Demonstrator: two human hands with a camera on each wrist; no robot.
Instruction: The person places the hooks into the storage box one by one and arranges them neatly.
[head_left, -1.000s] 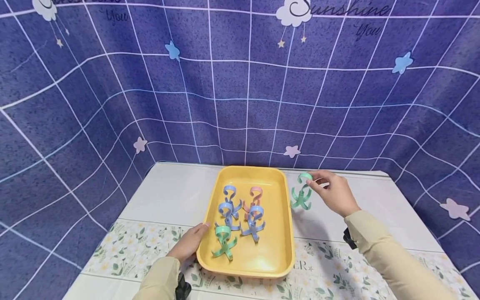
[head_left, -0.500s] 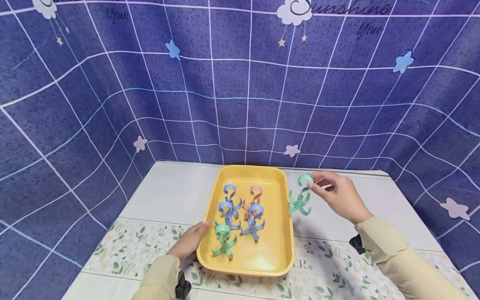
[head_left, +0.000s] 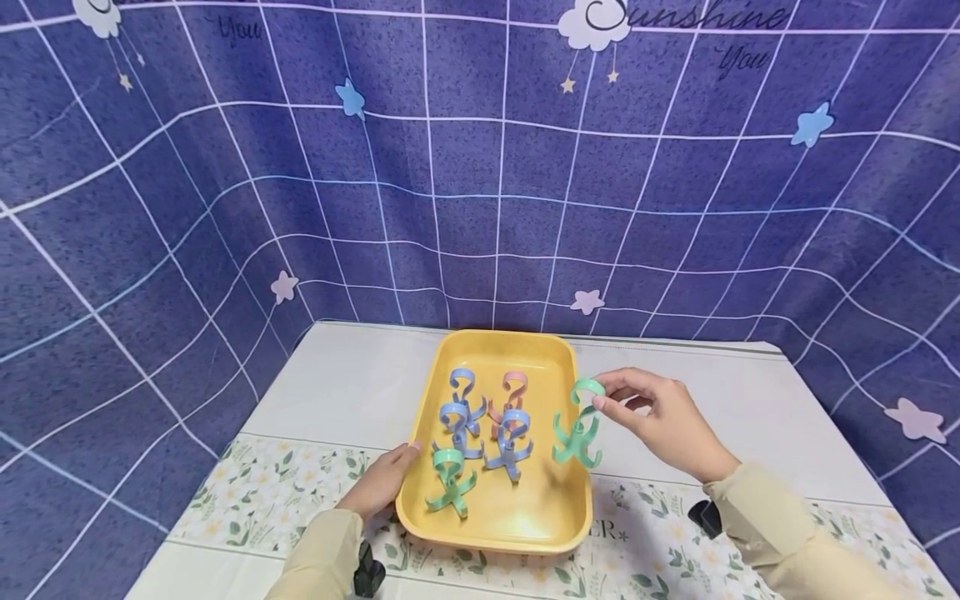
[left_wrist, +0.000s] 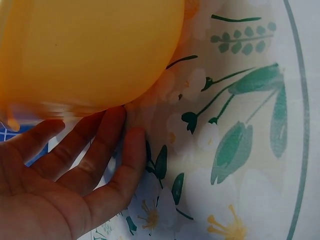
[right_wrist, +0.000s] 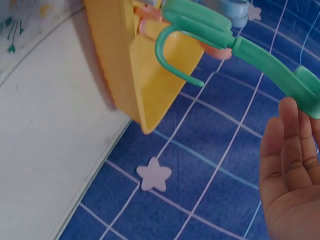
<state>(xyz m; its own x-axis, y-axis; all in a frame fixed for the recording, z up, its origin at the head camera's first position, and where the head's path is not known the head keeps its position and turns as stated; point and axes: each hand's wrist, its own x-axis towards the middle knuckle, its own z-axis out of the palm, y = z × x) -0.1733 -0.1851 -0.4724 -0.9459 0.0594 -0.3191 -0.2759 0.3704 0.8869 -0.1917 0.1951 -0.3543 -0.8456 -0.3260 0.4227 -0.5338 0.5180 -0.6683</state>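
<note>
Head view: right grip [head_left: 660, 421] pinches green hook [head_left: 577, 429] over yellow tray [head_left: 570, 508]; left grip [head_left: 382, 483] flat against tray edge.

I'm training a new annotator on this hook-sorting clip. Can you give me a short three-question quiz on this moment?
1. True or false: the right hand holds a green hook over the right edge of the yellow tray.
2. How many hooks lie in the tray, not counting the held one?
A. three
B. five
C. seven
3. Fill in: the left hand rests against the tray's ____ rim.

Key
1. True: the fingers pinch the hook's top loop.
2. B: three blue, one pink, one green.
3. Left, near the front corner; the fingers are straight and do not grip it.
</note>
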